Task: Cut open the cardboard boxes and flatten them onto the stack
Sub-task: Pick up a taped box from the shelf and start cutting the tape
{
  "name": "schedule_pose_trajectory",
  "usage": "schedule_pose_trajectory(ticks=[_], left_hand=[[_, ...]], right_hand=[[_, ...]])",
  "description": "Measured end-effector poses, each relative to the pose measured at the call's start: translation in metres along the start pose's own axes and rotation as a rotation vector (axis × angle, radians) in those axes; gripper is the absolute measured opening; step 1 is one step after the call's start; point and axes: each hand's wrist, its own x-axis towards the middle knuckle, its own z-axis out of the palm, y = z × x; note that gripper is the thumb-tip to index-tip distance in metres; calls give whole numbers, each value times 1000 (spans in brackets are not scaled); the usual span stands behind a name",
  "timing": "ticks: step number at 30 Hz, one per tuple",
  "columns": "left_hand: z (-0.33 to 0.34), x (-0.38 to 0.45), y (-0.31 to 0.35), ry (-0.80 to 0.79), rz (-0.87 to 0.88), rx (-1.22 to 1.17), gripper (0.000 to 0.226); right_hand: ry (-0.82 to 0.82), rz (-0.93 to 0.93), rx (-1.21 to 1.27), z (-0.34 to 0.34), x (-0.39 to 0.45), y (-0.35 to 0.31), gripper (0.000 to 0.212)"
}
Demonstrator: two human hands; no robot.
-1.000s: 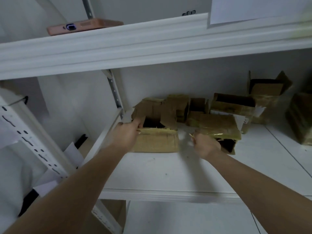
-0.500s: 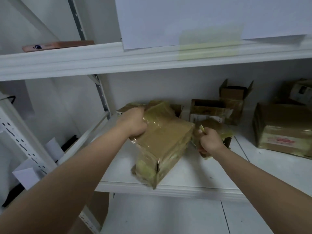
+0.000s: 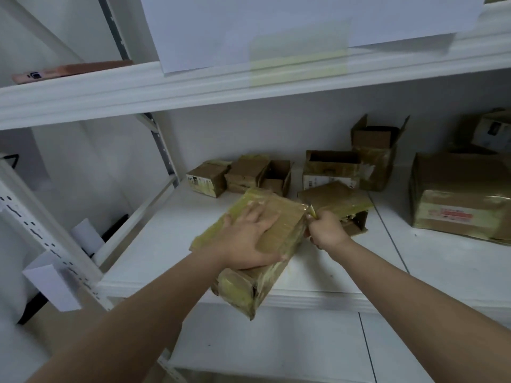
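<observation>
Left hand (image 3: pixel 249 241) lies flat, fingers spread, on the taped cardboard box (image 3: pixel 282 217) at frame centre; right hand (image 3: pixel 326 230) fisted around a small blade (image 3: pixel 310 208) at its edge; red label (image 3: pixel 453 215) on the large box (image 3: pixel 464 194) at right unreadable.

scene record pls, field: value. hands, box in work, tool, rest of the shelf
left hand: flat, palm down on the taped box
right hand: fisted on a small blade, at the box's right edge
taped box: sealed, near corner past the shelf front edge
opened boxes: several at the back
large box: right, taped shut
phone: upper shelf, left
</observation>
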Motion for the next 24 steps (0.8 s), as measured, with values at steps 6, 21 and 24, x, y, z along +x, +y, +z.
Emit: schedule_pose_trajectory(ticks=[6, 21, 24], left_hand=[[4, 8, -36, 136, -159, -525, 60], [10, 3, -42, 166, -186, -676, 58], [13, 4, -36, 167, -184, -646, 58]], right_hand=[[-7, 26, 22, 4, -6, 5, 14], [-63, 41, 113, 36, -9, -10, 33], [-46, 75, 125, 42, -2, -12, 28]])
